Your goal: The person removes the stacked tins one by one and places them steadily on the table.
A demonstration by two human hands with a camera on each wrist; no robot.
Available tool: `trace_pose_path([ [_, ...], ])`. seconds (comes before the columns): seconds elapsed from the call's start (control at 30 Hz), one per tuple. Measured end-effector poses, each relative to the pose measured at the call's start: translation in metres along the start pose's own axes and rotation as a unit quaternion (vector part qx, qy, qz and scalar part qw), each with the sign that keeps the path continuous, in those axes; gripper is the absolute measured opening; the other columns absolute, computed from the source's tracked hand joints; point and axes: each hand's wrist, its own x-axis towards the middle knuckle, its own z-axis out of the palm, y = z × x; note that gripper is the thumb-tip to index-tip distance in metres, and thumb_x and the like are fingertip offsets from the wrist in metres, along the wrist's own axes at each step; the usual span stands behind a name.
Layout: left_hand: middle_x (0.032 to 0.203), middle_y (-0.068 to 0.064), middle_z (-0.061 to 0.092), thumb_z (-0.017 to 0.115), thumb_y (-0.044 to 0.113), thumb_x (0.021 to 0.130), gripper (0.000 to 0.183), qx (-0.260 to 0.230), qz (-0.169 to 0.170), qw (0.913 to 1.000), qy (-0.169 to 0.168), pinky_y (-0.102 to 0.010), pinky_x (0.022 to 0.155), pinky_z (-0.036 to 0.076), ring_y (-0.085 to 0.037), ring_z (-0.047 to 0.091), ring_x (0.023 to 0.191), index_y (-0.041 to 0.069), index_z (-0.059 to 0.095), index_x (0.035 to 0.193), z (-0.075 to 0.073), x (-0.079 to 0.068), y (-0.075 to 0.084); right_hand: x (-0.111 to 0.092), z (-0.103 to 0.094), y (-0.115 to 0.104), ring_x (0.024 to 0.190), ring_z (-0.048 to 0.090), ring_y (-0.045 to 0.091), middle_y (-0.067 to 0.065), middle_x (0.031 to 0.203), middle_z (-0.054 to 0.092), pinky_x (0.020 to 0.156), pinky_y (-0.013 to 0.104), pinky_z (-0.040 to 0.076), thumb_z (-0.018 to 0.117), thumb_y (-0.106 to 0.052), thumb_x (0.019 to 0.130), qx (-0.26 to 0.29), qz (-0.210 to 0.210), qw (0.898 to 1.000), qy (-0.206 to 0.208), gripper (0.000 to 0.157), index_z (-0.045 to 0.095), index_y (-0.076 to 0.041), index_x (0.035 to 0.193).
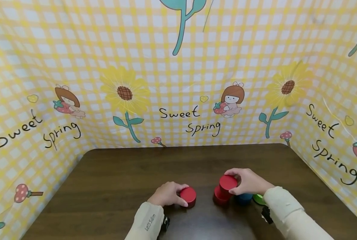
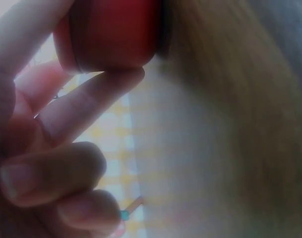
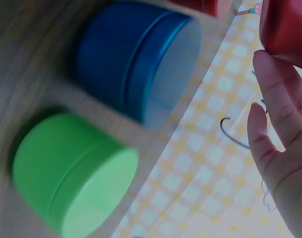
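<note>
My left hand (image 1: 167, 194) pinches a small round red tin (image 1: 188, 197) by its sides, thumb at the near side and fingers at the far side. In the left wrist view this tin (image 2: 113, 34) shows a lid seam, with two fingers curled below it. A second red tin (image 1: 228, 183) is between the thumb and fingers of my right hand (image 1: 250, 181). It overlaps a third red tin (image 1: 221, 197) standing on the table. Partly hidden behind my right hand are a blue tin (image 1: 243, 199) and a green tin (image 1: 259, 199).
The dark wooden table (image 1: 130, 170) has rounded far corners. A yellow checked cloth (image 1: 178, 76) with printed flowers and lettering rises around its back and sides. In the right wrist view, the lidded blue tin (image 3: 136, 59) and green tin (image 3: 71, 173) stand apart.
</note>
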Motion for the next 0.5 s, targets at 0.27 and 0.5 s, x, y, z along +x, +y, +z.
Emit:
trace_pose_path([
  [0.27, 0.101, -0.001, 0.069, 0.084, 0.028, 0.073, 0.060, 0.012, 0.008, 0.9999, 0.001, -0.030, 0.063, 0.043, -0.014, 0.054, 0.081, 0.016, 0.063, 0.129, -0.002, 0.001, -0.002, -0.017, -0.008, 0.012, 0.081, 0.056, 0.012, 0.007, 0.103, 0.063, 0.068, 0.026, 0.049, 0.077, -0.019, 0.075, -0.016, 0.003, 0.999, 0.027, 0.051, 0.059, 0.004, 0.117],
  [0.5, 0.102, -0.001, 0.070, 0.084, 0.028, 0.073, 0.061, 0.004, 0.007, 1.0000, -0.003, -0.029, 0.063, 0.043, -0.013, 0.054, 0.081, 0.016, 0.063, 0.129, 0.000, 0.000, -0.001, -0.034, -0.015, 0.021, 0.080, 0.057, 0.009, 0.006, 0.101, 0.063, 0.065, 0.026, 0.048, 0.077, -0.018, 0.074, -0.016, 0.019, 0.999, 0.047, 0.052, 0.059, 0.004, 0.118],
])
